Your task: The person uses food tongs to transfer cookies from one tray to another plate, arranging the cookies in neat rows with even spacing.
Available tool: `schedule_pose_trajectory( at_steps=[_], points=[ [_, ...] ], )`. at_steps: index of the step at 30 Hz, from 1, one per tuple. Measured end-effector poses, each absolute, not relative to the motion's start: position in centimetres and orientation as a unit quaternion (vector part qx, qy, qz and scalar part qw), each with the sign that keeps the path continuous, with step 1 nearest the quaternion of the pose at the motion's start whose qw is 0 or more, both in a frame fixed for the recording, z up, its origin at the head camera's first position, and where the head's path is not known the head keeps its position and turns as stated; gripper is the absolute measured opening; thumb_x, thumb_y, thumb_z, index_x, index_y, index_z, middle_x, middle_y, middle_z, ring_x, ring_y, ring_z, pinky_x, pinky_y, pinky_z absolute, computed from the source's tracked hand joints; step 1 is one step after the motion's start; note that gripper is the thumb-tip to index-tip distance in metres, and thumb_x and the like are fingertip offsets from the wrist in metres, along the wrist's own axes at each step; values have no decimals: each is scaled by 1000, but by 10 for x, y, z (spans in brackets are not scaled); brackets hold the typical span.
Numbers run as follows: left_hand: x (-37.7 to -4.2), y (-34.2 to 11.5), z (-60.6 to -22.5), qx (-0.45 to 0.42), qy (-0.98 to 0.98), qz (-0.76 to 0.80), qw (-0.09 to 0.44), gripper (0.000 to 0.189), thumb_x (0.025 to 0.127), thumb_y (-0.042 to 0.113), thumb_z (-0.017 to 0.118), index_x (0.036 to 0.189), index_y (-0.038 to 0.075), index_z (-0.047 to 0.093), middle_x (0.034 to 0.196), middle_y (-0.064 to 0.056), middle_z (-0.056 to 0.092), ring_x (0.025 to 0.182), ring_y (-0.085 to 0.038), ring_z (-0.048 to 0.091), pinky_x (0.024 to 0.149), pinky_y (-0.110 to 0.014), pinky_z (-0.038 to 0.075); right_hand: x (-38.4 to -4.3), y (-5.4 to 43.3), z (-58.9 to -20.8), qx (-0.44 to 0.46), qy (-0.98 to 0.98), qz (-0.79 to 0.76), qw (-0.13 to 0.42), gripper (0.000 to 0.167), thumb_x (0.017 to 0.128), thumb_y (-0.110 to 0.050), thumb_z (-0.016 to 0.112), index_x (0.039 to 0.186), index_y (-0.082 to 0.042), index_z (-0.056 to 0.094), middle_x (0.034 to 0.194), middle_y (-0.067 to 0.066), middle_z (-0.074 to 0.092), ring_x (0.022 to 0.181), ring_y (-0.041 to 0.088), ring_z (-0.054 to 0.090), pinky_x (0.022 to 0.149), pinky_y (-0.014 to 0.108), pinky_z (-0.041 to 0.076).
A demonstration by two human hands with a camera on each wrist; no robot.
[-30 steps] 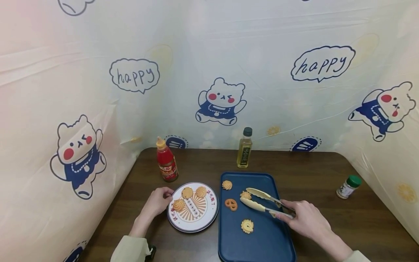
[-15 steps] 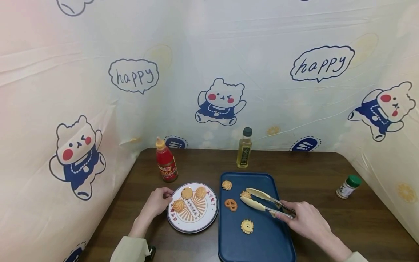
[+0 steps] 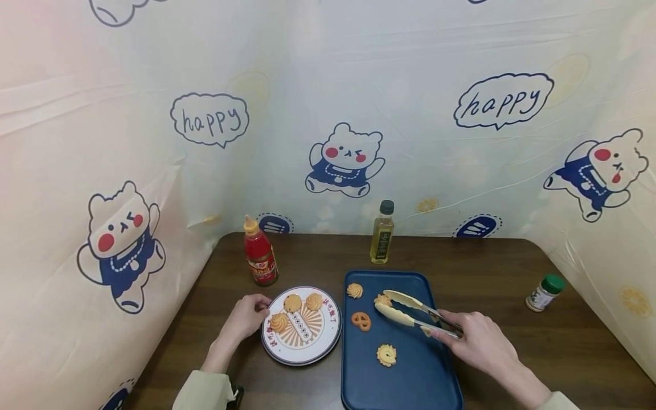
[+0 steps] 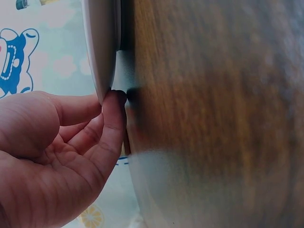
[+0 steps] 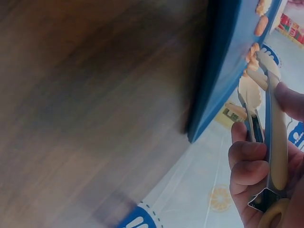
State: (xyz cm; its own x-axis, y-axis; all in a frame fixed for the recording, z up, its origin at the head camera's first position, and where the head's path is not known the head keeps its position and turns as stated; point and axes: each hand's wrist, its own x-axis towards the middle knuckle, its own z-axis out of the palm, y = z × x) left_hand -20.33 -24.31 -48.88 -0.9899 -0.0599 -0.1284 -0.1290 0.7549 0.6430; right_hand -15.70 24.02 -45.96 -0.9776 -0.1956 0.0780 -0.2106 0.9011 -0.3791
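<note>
Cookie [image 3: 382, 299], on the blue tray [image 3: 405, 378] at lower right of centre in the frame, is flanked by the parted tips of the tongs [image 3: 398, 316]; whether it is touched cannot be told. The tongs are gripped by the thumb and curled fingers of the right hand [image 3: 479, 337], farther right. At lower left of centre, the rim of the plate [image 3: 328, 326], on which three cookies [image 3: 292, 303] are laid, is pinched by the left hand [image 3: 246, 315]. Picking up seems the step in hand; if so, a gentle squeeze would be called for, lest the cookie be crumbled
</note>
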Motion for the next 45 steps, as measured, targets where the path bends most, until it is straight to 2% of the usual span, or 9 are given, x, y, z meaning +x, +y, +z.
schedule_pose_trajectory(
  at_steps=[10, 17, 31, 45],
  points=[
    [-203, -242, -486, -55, 935, 346, 53, 19, 93, 2, 65, 112, -2, 68, 91, -7, 63, 82, -22, 57, 76, -41, 49, -163, 223, -453, 121, -972, 200, 35, 57, 84, -55, 73, 124, -15, 72, 50, -10, 36, 39, 8, 35, 42, 25, 30],
    [-202, -243, -487, -31, 939, 342, 30, 14, 92, -1, 65, 105, -3, 70, 86, -7, 64, 80, -20, 57, 76, -42, 48, -166, 207, -449, 147, -967, 202, 44, 55, 85, -54, 73, 125, -16, 71, 49, -10, 37, 38, 8, 33, 41, 25, 29],
    [-200, -242, -485, -34, 937, 345, 41, 15, 93, 0, 64, 107, -2, 69, 88, -7, 64, 81, -21, 57, 76, -42, 49, -172, 177, -444, 196, -958, 201, 49, 53, 85, -51, 74, 126, -17, 71, 47, -13, 37, 36, 5, 28, 38, 24, 27],
    [-200, -242, -483, -40, 936, 348, 43, 16, 93, 0, 64, 108, -2, 69, 89, -8, 64, 82, -22, 57, 77, -42, 49, -175, 146, -445, 246, -946, 205, 57, 54, 87, -52, 72, 125, -14, 71, 49, -15, 38, 40, 3, 33, 39, 24, 29]
  ],
)
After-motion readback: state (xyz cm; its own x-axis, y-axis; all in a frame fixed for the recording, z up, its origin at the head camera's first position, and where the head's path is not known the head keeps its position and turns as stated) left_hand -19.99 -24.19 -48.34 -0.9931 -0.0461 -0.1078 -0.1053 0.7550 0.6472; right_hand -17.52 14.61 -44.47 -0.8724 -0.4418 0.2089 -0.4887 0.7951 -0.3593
